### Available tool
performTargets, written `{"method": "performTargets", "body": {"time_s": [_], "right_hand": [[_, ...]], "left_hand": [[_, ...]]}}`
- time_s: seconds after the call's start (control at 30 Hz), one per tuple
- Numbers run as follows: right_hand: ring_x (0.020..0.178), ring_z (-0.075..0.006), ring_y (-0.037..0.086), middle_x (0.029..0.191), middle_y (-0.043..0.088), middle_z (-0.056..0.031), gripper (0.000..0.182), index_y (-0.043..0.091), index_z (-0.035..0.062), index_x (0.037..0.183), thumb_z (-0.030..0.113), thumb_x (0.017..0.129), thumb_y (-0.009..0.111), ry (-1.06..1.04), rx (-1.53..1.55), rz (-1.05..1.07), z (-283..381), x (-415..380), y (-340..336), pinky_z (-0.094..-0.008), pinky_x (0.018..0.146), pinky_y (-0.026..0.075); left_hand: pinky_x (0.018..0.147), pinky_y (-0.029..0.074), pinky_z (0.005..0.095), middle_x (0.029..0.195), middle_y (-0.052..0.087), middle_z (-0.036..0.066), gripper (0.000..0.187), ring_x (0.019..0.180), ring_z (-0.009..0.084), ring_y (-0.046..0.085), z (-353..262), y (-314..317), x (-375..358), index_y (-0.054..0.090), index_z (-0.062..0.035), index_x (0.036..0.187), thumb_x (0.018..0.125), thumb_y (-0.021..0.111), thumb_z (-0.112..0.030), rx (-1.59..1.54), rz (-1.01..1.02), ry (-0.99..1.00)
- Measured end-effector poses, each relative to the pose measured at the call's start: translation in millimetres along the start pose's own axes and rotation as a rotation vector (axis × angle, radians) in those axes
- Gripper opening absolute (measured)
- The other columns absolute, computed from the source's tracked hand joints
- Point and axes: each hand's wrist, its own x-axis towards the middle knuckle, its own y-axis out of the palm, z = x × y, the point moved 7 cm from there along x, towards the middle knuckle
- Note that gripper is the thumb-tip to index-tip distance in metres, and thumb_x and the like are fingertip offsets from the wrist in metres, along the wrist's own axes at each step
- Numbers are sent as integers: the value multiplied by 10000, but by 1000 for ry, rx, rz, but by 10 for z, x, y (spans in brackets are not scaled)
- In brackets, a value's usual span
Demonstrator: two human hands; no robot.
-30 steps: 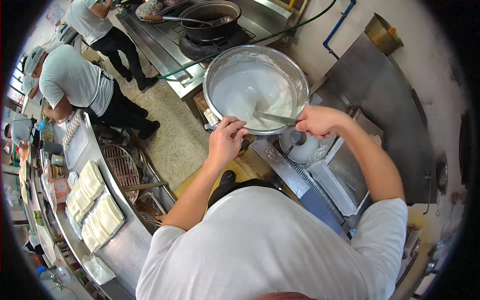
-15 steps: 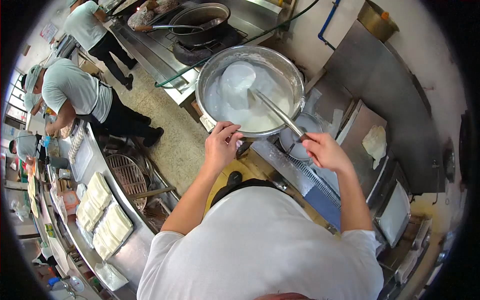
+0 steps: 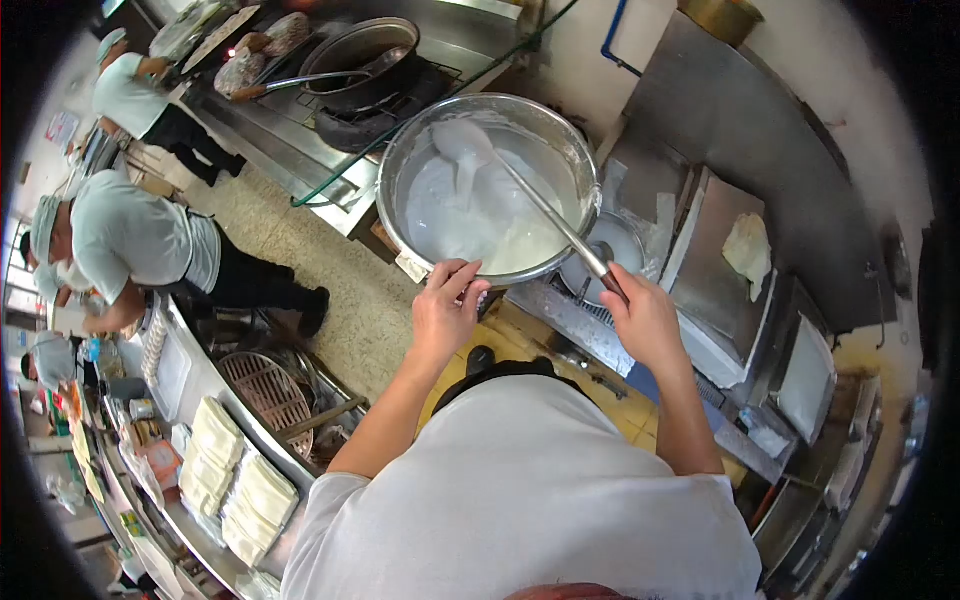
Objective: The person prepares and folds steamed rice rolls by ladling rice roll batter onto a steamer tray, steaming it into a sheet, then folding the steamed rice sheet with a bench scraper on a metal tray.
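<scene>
My right hand (image 3: 645, 318) is wrapped round the brown grip of a long-handled metal ladle (image 3: 545, 208). The ladle's head, coated white, is over the far left part of a large metal bowl (image 3: 388, 205), and a stream of white liquid runs down from it. Thin white batter-like liquid (image 3: 450, 215) fills the lower part of the bowl, with a paler yellowish patch near the front. At the bowl's near rim, my left hand (image 3: 445, 308) has its thumb and fingers closed on the edge, with white smears on the fingertips.
Behind the bowl a dark wok (image 3: 360, 65) with another ladle stands on a stove, and a green hose (image 3: 430, 105) passes between. A smaller white-filled pan (image 3: 615, 245) sits to the right. Co-workers (image 3: 150, 235) stand left, beside a counter holding trays of pale dough sheets (image 3: 258, 505).
The ladle's head has shifted toward the bowl's far left side, and liquid now streams from it. My left hand stays at the rim. The whole view has turned slightly.
</scene>
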Motion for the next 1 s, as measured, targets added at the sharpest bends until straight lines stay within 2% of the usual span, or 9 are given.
{"method": "performTargets", "body": {"time_s": [0.17,0.3,0.5,0.6,0.67,0.77,0.8,0.87,1.0], "right_hand": [[859,-424,677,963,691,-201,298,642,39,1169,204,922,670,6,-264,124,360,325,52,-509,740,531],[875,-442,677,890,701,-241,201,678,9,1044,167,930,627,-4,-210,243,485,530,115,-539,787,526],[980,-420,687,1023,703,-273,364,672,8,1227,141,892,622,57,-40,175,338,617,90,-466,893,540],[909,-393,709,1008,713,-269,418,649,8,1265,172,881,677,92,192,73,137,470,-19,-436,842,552],[814,-299,716,1023,730,-216,483,612,14,1329,170,882,705,-8,303,8,-16,329,-112,-383,771,553],[947,-354,716,1143,708,-224,496,606,-14,1313,213,884,706,125,400,20,-695,20,-254,-408,848,549],[910,-292,726,1155,713,-202,500,602,-14,1321,214,890,713,314,460,59,-921,-133,-389,-378,830,553],[898,-277,729,1134,721,-199,494,608,-12,1319,215,892,711,383,467,-52,-1556,-442,-593,-374,824,555],[889,-282,739,1043,742,-210,435,661,-16,1249,207,878,710,561,312,-324,-3058,-1240,-1099,-367,826,561]], "left_hand": [[616,562,345,1038,678,81,249,719,237,687,35,14,25,743,-67,1097,884,770,-193,-48,27,40],[617,564,347,1036,675,87,248,715,238,685,34,13,14,742,-70,1107,881,772,-170,-78,3,88],[666,579,327,1057,672,111,247,777,232,691,53,40,-8,738,-40,1121,882,765,-91,-154,-42,62],[669,556,287,1083,671,114,233,827,190,667,-6,46,-30,731,-21,1143,911,725,-43,-67,-29,46],[664,530,256,1098,672,115,228,832,157,647,-106,24,-58,727,-15,1161,935,701,-29,-7,-56,80],[651,525,260,1139,678,146,216,837,158,656,-463,28,-208,721,8,1150,941,667,14,-5,-100,216],[630,535,266,1117,688,151,228,810,178,670,-613,84,-297,724,1,1133,910,687,29,-53,-62,267],[607,538,262,1031,708,152,232,743,186,672,-1097,273,-348,718,18,1097,869,703,59,-88,-11,423],[612,547,273,1005,718,148,191,746,187,683,-1469,1183,-508,726,2,1065,878,707,35,-210,302,281]]}}
